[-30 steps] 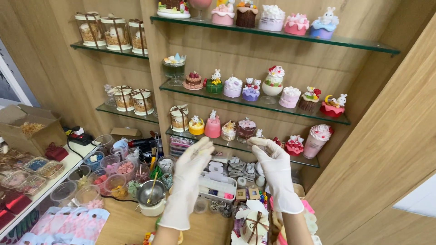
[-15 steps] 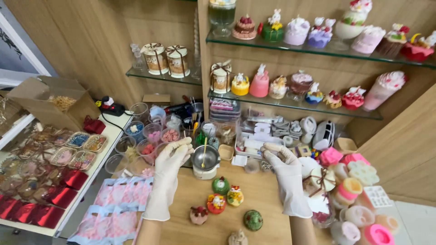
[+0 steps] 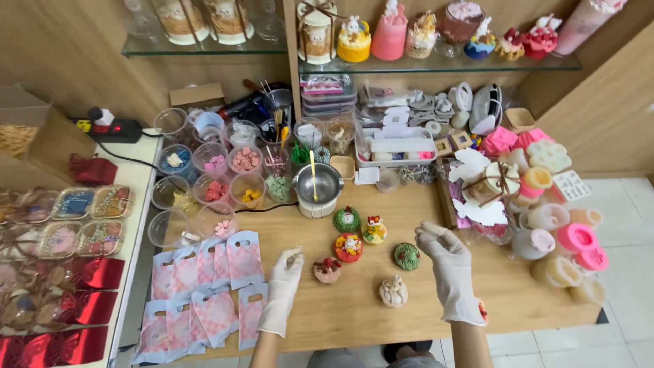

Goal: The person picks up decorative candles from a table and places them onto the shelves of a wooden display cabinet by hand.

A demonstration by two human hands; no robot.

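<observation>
White-gloved left hand (image 3: 283, 289) and right hand (image 3: 446, 262) loosely open, empty, above wooden bench (image 3: 354, 317), flanking small decorated cake-shaped candles (image 3: 349, 247).

The top edge cuts off the decorated pieces on the glass shelf (image 3: 436, 66), so their upper parts go unseen. Both forearms leave by the bottom edge, and the left hand (image 3: 281, 292) shows only its gloved back, its fingers (image 3: 293, 259) curled so that any pinch is hidden. The red foil boxes (image 3: 65, 310) and the cardboard box (image 3: 30, 136) run off the left edge. What fills the small plastic cups (image 3: 225, 174) is too small to tell.
</observation>
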